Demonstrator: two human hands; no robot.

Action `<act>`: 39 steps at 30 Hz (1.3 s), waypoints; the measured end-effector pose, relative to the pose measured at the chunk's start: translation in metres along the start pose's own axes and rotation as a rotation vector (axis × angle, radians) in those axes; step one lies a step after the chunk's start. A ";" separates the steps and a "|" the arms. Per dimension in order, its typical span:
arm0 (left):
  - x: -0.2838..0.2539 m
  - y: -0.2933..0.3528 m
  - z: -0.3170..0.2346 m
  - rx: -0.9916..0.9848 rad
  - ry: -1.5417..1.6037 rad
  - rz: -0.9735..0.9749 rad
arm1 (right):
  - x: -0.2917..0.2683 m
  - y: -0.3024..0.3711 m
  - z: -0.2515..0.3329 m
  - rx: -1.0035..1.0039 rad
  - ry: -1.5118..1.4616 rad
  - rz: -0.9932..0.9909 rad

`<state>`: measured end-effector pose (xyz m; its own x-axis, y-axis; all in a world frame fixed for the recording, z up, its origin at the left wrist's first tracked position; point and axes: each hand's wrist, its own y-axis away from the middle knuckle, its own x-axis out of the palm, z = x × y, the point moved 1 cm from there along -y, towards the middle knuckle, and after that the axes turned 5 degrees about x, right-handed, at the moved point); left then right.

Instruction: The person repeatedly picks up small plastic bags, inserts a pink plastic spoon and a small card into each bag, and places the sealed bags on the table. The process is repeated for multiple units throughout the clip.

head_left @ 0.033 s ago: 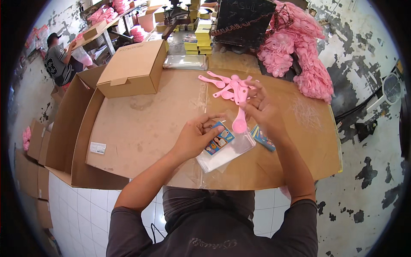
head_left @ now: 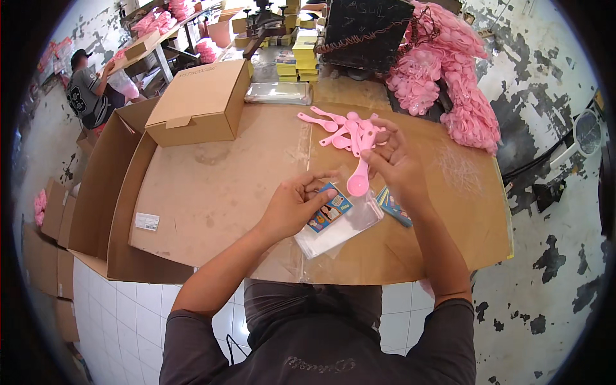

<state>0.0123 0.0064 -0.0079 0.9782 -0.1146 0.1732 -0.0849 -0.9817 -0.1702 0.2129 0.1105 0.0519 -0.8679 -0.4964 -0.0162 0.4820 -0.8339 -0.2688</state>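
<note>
My left hand (head_left: pixel 295 204) pinches a small blue printed card (head_left: pixel 333 209) between thumb and fingers. Beneath the card lies a stack of clear plastic bags (head_left: pixel 350 231) on the cardboard-covered table. In my right hand (head_left: pixel 399 163), thumb and fingertips grip a pink measuring spoon (head_left: pixel 358 185) by its handle, bowl hanging down over the top end of the bags. Just beyond that hand is a loose pile of pink spoons (head_left: pixel 340 133). More blue cards (head_left: pixel 393 206) lie fanned beside the bags, partly hidden by my right forearm.
A closed cardboard box (head_left: pixel 196 106) stands far left, beside an open carton (head_left: pixel 119 186). Clear packets (head_left: pixel 278 93) and yellow-edged stacks (head_left: pixel 305 56) lie at the back. Bundles of bagged pink spoons (head_left: pixel 465 83) heap at far right. Another person (head_left: pixel 90 90) works at far left.
The spoon and my right hand have shifted very slightly up and to the left. My left hand and its card stay in place.
</note>
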 end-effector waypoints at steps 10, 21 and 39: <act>0.005 -0.001 -0.008 -0.092 -0.062 0.020 | 0.012 0.017 -0.019 -0.076 -0.026 -0.114; -0.003 -0.003 -0.002 -0.065 0.182 0.098 | -0.010 0.011 -0.009 -0.023 0.067 0.292; 0.000 0.015 -0.039 0.517 -0.347 0.120 | 0.032 0.022 0.101 -0.421 1.014 0.223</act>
<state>0.0032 -0.0143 0.0269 0.9794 -0.0780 -0.1861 -0.1799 -0.7552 -0.6303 0.2076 0.0514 0.1426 -0.5559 -0.0384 -0.8304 0.7269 -0.5070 -0.4632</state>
